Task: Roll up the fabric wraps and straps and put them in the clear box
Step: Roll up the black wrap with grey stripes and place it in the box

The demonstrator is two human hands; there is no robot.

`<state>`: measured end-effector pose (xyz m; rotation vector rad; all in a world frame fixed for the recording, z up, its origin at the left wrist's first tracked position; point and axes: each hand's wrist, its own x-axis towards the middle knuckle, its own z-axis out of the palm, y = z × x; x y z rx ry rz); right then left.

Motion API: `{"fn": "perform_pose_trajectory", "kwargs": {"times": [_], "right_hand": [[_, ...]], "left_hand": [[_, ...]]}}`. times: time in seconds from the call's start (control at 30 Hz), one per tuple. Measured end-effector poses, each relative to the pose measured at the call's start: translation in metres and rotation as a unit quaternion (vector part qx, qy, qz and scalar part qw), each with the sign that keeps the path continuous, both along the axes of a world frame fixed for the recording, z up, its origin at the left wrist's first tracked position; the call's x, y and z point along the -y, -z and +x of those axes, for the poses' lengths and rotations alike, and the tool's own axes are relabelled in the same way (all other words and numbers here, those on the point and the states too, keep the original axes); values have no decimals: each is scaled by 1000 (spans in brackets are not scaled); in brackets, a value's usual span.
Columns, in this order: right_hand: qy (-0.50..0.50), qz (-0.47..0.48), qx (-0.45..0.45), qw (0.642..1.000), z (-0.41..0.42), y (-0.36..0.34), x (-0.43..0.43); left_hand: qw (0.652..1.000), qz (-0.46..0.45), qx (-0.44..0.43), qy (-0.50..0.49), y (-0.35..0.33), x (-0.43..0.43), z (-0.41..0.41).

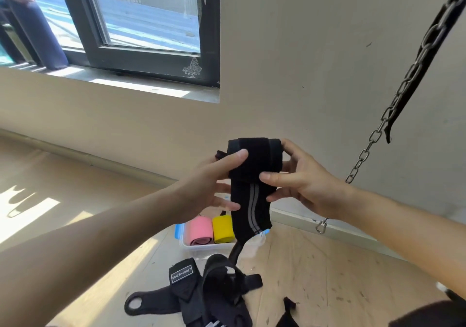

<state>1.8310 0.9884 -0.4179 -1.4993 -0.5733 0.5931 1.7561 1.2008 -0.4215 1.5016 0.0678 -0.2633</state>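
two hands meet on one black wrap (pixel 254 165), held up in the air above the floor. our left hand (pixel 211 188) pinches its rolled upper part, thumb across the front and fingers behind, and our right hand (pixel 300 182) curls round the roll's right end, so each grip is closed on the wrap. two grey stripes run down the loose tail, which hangs in front of one clear box (pixel 199 250) on the floor and hides the box's right side. two rolls lie side by side in that box, one pink roll (pixel 200 230) and one yellow roll (pixel 223 228), touching each other. one blue latch (pixel 178 230) shows at the box's left end. nearer to us one heap of black straps (pixel 216 294) lies tangled, too overlapped for us to count, and one small black scrap (pixel 290 306) lies apart to its right. one metal chain (pixel 393 104) slants down on the right, ending in one snap hook (pixel 321 227), with one hanging strap (pixel 428 46) along it. the floor (pixel 327 276) is pale wood, sunlit at left; a beige wall (pixel 302 49) stands behind with one dark-framed window (pixel 151 56) at upper left.
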Motion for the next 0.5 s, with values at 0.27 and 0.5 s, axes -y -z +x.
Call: {"fn": "perform_pose_trajectory", "kwargs": {"times": [0.27, 0.5], "right_hand": [[-44, -79, -9, 996, 2, -1, -3], [-15, -79, -52, 995, 4, 0, -3]], "left_hand": [[997, -3, 64, -50, 1, -10, 0], [992, 43, 112, -27, 6, -6, -2]]}}
